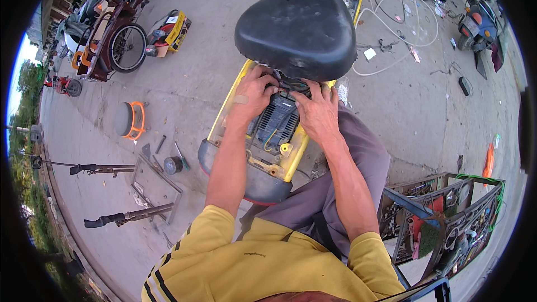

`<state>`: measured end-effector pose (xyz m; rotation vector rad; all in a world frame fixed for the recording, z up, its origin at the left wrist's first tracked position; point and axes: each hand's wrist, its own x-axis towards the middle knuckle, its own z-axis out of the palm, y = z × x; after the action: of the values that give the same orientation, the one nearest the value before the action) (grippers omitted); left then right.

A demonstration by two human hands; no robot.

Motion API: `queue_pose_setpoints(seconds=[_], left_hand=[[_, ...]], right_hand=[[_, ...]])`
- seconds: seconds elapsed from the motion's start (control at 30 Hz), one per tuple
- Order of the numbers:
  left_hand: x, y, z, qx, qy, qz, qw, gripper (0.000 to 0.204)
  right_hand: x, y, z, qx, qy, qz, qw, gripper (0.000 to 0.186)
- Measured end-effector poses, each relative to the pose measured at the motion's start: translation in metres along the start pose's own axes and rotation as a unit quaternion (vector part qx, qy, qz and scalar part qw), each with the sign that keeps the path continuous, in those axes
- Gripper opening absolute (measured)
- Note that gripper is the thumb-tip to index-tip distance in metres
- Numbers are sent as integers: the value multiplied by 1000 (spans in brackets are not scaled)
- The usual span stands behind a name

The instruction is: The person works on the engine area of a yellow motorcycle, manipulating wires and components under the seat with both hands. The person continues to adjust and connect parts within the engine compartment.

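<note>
A yellow electric scooter frame (226,100) stands before me, its black seat (296,28) above the far end of an uncovered compartment. Inside sits a finned black controller box (277,117), with a yellow wire (272,136) lying over its near part. Dark wires (293,85) run between the box and the seat. My left hand (254,92), a plaster on its wrist, is closed with its fingertips at the wires' left side. Across from it, my right hand (320,112) has its fingers bent into the wires, thumb by the box. The seat's edge partly hides the fingertips.
Left on the ground are an orange-legged stool (133,120), a metal frame (162,182), and hand tools (182,155). A cargo tricycle (120,47) stands farther off. At right are a rack full of tools (447,223) and a looped pale hose (430,33).
</note>
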<state>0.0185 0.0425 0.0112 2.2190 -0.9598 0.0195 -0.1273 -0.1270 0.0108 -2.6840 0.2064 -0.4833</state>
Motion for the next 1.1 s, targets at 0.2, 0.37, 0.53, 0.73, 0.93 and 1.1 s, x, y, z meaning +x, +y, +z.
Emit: queue_pose_setpoints(seconds=[0.2,0.37,0.53,0.73,0.93,1.1], left_hand=[[1,-3,9,44,11,7,999,11],[1,0,11,71,11,16,997,12],[2,1,10,59,11,11,998,10],[2,-9,9,-15,0,3,1000,13],[2,-2,-1,-56,-37,-14,998,13],[0,-13,1,-85,-48,11,995,13]], right_hand=[[0,0,1,3,2,-1,1000,34],[-1,0,1,8,1,2,1000,35],[-2,-1,0,14,3,-2,1000,35],[-1,0,0,19,2,-5,1000,35],[-1,2,0,19,-2,0,1000,35],[0,1,0,22,-3,-2,1000,35]])
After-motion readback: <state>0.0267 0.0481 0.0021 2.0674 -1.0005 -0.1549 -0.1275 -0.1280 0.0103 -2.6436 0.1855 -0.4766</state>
